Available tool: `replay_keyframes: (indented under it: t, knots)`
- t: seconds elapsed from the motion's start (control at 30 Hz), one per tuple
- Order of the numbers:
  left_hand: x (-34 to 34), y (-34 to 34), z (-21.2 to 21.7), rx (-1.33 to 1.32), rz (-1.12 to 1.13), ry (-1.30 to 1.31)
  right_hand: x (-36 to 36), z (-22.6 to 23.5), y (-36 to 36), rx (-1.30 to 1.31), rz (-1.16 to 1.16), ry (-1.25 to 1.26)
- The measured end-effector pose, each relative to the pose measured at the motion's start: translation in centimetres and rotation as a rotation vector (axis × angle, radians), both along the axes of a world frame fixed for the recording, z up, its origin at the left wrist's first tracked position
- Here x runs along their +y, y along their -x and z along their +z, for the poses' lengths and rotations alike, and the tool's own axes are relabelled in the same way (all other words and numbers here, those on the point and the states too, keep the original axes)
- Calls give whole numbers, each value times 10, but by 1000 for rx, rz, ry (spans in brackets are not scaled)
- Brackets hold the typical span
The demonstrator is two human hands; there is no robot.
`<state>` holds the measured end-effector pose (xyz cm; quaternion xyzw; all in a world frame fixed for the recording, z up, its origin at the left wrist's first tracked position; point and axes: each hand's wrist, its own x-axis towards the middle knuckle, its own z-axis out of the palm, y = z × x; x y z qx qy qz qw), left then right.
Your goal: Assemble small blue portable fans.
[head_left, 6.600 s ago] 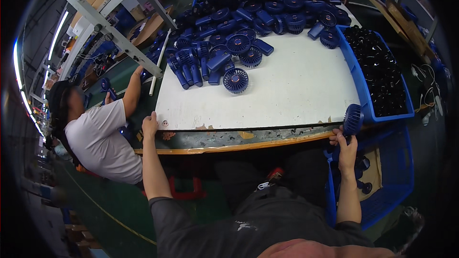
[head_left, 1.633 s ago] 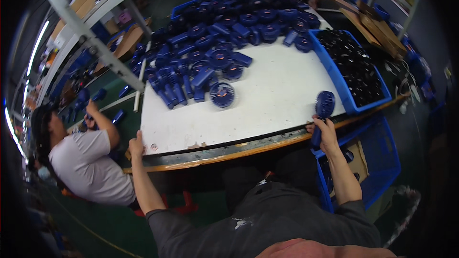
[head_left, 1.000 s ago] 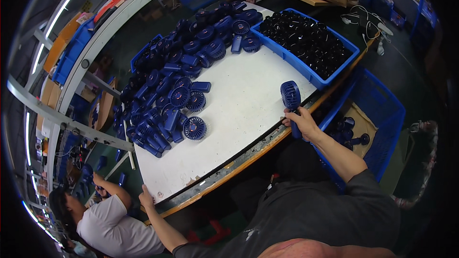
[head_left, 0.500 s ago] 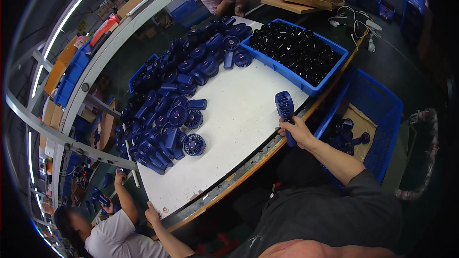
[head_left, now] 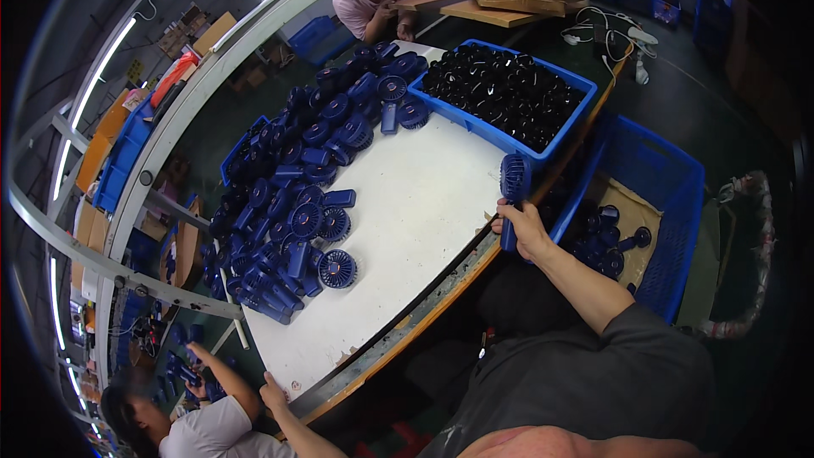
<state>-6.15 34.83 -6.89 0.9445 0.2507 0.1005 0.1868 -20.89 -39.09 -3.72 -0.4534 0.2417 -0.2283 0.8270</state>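
My right hand is closed round the handle of a dark blue handheld fan. The fan stands upright, its round grille head above my fist, over the table's right edge. At the near left corner of the white table, my left hand rests on the edge with fingers stretched out, holding nothing; part of it is hard to make out. A large heap of matching blue fans covers the table's left side. One fan lies at the heap's near edge, grille up.
A blue tray full of glossy black parts stands at the table's far right. Below the right edge, a blue crate holds several fans on cardboard. One person works at lower left, another at the far end. A metal frame rises left.
My right hand still holds the fan; its grille has turned more sideways. The whole view has shifted slightly. The person at lower left has lowered a raised hand toward the fans there.
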Motion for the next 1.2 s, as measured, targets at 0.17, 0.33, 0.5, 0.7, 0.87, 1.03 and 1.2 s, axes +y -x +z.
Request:
replay_keyframes:
  t: [0.17,0.33,0.5,0.7,0.87,1.03,1.2]
  knots:
    - [-42,-4,39,197,-59,-241,-7,1,-5,44,8,-8]
    - [-97,-4,101,510,-104,-621,-15,15,-3,94,31,-64]
    - [-218,-82,169,350,-691,209,-20,12,3,283,15,-50]
    - [-607,-206,243,367,-1194,400,-13,15,-3,376,80,-167]
    - [-851,-359,202,301,-1497,284,-17,24,-10,324,28,-85]
    - [-955,-510,143,-58,-1494,-250,-24,19,-5,427,101,20]
    - [-1023,-543,130,144,-1313,-377,-21,9,-2,523,119,59]
